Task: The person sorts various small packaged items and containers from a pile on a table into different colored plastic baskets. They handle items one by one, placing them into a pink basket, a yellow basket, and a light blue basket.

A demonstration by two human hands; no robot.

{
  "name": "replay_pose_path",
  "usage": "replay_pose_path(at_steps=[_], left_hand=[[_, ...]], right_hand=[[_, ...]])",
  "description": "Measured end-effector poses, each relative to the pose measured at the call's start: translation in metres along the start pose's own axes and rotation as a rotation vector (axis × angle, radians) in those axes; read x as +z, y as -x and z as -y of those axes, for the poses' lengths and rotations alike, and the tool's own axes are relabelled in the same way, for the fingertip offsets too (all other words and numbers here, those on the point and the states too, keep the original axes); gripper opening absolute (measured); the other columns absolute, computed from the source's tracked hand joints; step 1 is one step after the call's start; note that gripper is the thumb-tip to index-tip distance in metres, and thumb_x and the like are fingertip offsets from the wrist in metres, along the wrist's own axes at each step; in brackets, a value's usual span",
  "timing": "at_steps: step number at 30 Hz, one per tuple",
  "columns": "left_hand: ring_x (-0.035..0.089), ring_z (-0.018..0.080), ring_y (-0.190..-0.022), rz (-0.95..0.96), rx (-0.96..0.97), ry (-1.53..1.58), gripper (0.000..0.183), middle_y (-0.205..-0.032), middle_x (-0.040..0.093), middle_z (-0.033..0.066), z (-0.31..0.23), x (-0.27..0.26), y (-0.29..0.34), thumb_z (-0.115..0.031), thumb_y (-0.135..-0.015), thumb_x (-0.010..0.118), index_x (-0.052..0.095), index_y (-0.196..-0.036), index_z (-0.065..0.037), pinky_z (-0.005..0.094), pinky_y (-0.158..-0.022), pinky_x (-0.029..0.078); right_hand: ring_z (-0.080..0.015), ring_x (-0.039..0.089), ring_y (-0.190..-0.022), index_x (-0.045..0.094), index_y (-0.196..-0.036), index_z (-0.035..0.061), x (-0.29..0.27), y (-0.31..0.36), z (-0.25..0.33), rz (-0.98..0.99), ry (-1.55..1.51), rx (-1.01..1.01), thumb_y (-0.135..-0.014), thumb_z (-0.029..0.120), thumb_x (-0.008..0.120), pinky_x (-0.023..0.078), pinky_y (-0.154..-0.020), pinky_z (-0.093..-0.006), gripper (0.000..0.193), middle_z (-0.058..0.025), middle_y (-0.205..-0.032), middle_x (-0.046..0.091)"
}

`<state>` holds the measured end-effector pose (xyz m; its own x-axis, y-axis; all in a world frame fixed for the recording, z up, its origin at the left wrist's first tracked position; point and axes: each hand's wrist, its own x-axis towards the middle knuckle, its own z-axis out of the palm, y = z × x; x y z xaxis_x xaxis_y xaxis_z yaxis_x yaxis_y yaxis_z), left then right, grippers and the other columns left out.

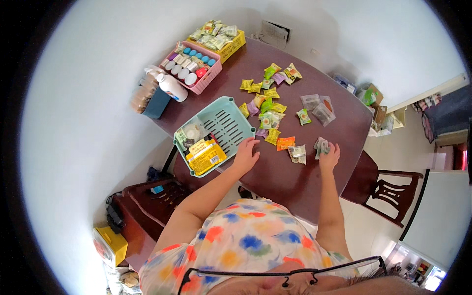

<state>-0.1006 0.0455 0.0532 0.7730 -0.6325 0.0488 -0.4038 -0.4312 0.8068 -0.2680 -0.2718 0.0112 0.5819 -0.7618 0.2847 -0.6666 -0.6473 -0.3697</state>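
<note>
My left hand (246, 156) rests beside the near right corner of a pale green slotted basket (227, 99), its fingers loosely apart with nothing in them. In the basket's left part lie a yellow packet (206, 156) and a clear and white packet (192, 132). My right hand (330, 158) has its fingers closed on a small grey-green packet (321, 146) at the table's right side. Between the hands are an orange packet (285, 143) and a whitish packet (297, 154). Farther off, several small yellow, green and purple packets (266, 105) lie in a loose band.
Clear flat packets (319, 108) and a green and white packet (304, 116) lie at right on the dark red table (280, 189). At far left stand a pink basket of bottles (199, 78), a yellow box (235, 46) of packets, a white bottle (173, 89) and a blue-grey bin (156, 103).
</note>
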Motion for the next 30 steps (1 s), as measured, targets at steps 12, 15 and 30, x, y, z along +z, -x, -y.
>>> replay_pose_path(at_steps=[12, 15, 30], left_hand=[[0.034, 0.0467, -0.126, 0.147, -0.011, -0.294, 0.074, -0.139, 0.031, 0.0270, 0.006, 0.041, -0.099, -0.012, -0.072, 0.072, 0.038, -0.137, -0.010, 0.0472, -0.105, 0.034], [0.036, 0.0467, -0.125, 0.168, 0.012, -0.358, 0.075, -0.139, 0.031, 0.0266, 0.015, 0.043, -0.123, -0.010, -0.071, 0.070, 0.038, -0.138, -0.011, 0.0473, -0.103, 0.036], [0.046, 0.0403, -0.110, 0.144, -0.096, -0.282, 0.071, -0.119, 0.045, 0.0219, 0.052, 0.049, -0.163, -0.007, -0.070, 0.068, 0.038, -0.135, -0.006, 0.0467, -0.095, 0.041]], right_hand=[[-0.0329, 0.054, -0.106, 0.050, -0.124, 0.0071, 0.042, 0.010, 0.139, 0.525, -0.240, -0.405, -0.071, 0.025, 0.076, 0.046, -0.088, -0.0419, 0.061, -0.0136, -0.122, 0.051], [-0.0320, 0.057, -0.101, 0.049, -0.124, 0.0071, 0.066, 0.012, 0.161, 0.544, -0.173, -0.393, -0.068, 0.028, 0.079, 0.049, -0.082, -0.0413, 0.067, -0.0142, -0.119, 0.051], [-0.0313, 0.057, -0.103, 0.049, -0.113, 0.0006, 0.101, -0.057, 0.156, 0.637, -0.576, 0.232, -0.070, 0.032, 0.079, 0.047, -0.085, -0.0396, 0.060, -0.0183, -0.113, 0.055]])
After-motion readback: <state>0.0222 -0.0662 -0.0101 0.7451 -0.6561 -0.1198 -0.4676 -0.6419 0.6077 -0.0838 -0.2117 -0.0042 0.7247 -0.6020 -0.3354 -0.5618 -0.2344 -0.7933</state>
